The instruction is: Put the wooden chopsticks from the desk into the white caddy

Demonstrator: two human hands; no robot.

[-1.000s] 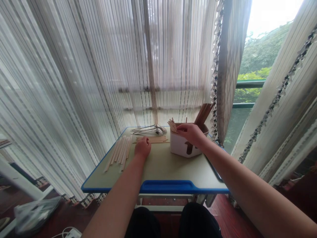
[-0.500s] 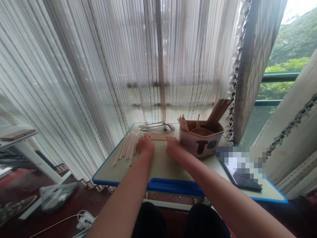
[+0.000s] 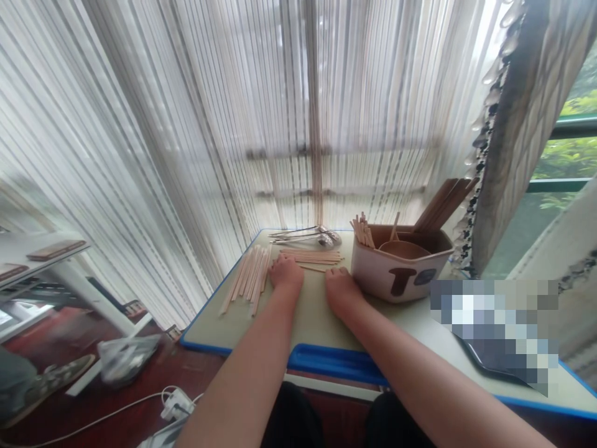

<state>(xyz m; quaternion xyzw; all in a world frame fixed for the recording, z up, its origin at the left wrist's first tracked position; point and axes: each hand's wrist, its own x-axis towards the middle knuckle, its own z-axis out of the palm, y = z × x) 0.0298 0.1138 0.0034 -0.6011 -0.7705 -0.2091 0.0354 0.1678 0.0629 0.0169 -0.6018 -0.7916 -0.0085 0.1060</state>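
Observation:
Between my hands a single wooden chopstick (image 3: pixel 311 268) lies level, just in front of a row of loose wooden chopsticks (image 3: pixel 312 256). My left hand (image 3: pixel 286 272) has its fingers closed at the stick's left end. At the right end, my right hand (image 3: pixel 342 289) is closed too, its fingertips curled down near the table. Left of my left hand, a fanned group of pale chopsticks (image 3: pixel 247 278) rests, seemingly in clear wrappers. Several metal spoons (image 3: pixel 326 236) lie behind the row.
A box (image 3: pixel 417 285) with a brown interior stands at the right, holding sticks, a round brown bowl (image 3: pixel 405 250) and dark flat sticks (image 3: pixel 443 205). A pixelated dark device (image 3: pixel 494 348) lies at the table's right. Curtains (image 3: pixel 224 124) hang behind the blue-edged table (image 3: pixel 321 323).
The camera view has turned slightly left. Both hands have come a little nearer to me from the chopstick row, and one chopstick now lies apart between them.

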